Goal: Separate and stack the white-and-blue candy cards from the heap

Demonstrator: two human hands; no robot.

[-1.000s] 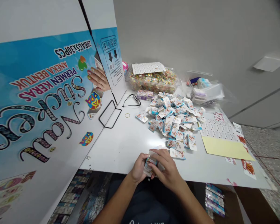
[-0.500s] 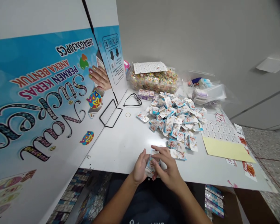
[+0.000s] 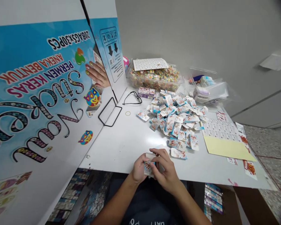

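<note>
At the near edge of the white table (image 3: 121, 143), both my hands close on one small printed packet (image 3: 149, 167). My left hand (image 3: 139, 168) grips its left side with curled fingers. My right hand (image 3: 165, 170) pinches its top and right side. A heap of several similar small packets (image 3: 175, 120) lies just beyond my hands, toward the middle of the table. The nearest loose packet (image 3: 178, 153) rests right beside my right hand.
A big blue-and-white printed carton (image 3: 42, 103) stands at the left. A clear tub of coloured sweets (image 3: 154, 78) and plastic bags (image 3: 208, 90) sit at the back. Yellow paper (image 3: 226, 148) and sticker sheets lie to the right. Black glasses (image 3: 132, 100) rest near the carton.
My right fingers have curled back down onto the packet after being spread half a second ago. Both hands stay at the table's near edge. The view has tilted slightly.
</note>
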